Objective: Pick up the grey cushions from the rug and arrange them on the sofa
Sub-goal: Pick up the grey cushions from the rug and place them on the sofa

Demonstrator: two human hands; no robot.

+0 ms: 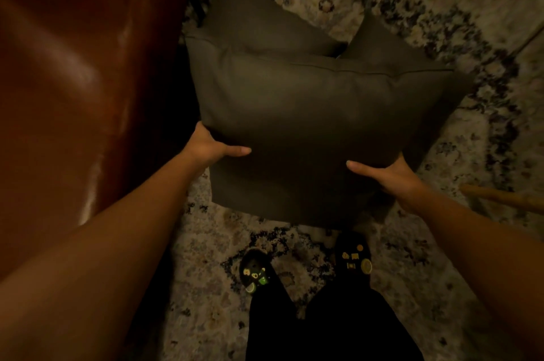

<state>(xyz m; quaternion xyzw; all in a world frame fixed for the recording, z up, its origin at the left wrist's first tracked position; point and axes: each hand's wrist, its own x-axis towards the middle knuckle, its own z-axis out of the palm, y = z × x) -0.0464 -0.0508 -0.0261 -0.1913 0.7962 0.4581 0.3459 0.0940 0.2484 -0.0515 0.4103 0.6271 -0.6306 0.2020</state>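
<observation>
A large grey cushion [309, 125] fills the middle of the view, held up above the rug [441, 36]. My left hand [210, 147] grips its near left edge, thumb on top. My right hand [388, 173] grips its near right edge the same way. Two more grey cushions lie on the rug behind it: one [253, 21] at the back left, one [385, 45] at the back right, both partly hidden by the held cushion. The brown leather sofa [73, 66] runs along the left side.
The patterned rug covers the floor ahead and to the right. My two feet in dark decorated clogs [254, 270] stand just below the cushion. A wooden piece [500, 197] juts in at the right edge.
</observation>
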